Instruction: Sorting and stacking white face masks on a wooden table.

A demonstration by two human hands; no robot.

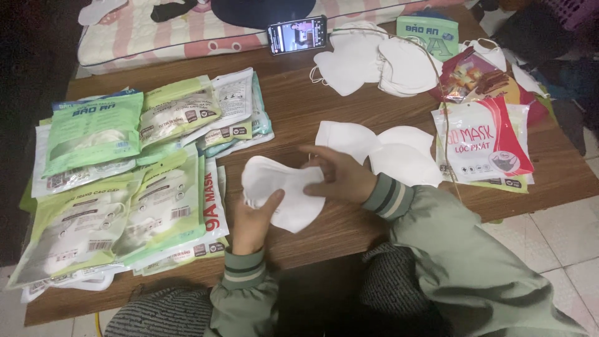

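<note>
Head view, looking down on a low wooden bench (299,112). Both hands meet over its near middle on a stack of white face masks (284,190), held just above the wood. The left hand (253,221) supports the stack from below and from the left, thumb laid across the front face, its fingers (272,201) closed on the lower edge. The right hand (340,175) comes in from the right, its fingers (315,153) curled narrowly over the stack's upper right edge and gripping it. Both sleeves are grey-green with striped cuffs.

Just behind the right hand, a few loose white masks (390,150) lie flat on the bench, overlapping one another. A larger heap of white masks (374,59) sits at the far edge, with a thin cord trailing across it. Right of the loose masks lies a red-and-white mask packet (486,143) on top of other packets; a green packet (427,31) stands beyond the heap. The left part of the bench is covered by overlapping green-and-white sealed mask packets (125,181), some overhanging the edge. A phone (297,34) with a lit screen leans at the far edge against a pink striped mattress (187,34). Pale floor tiles (561,237) show at right.
</note>
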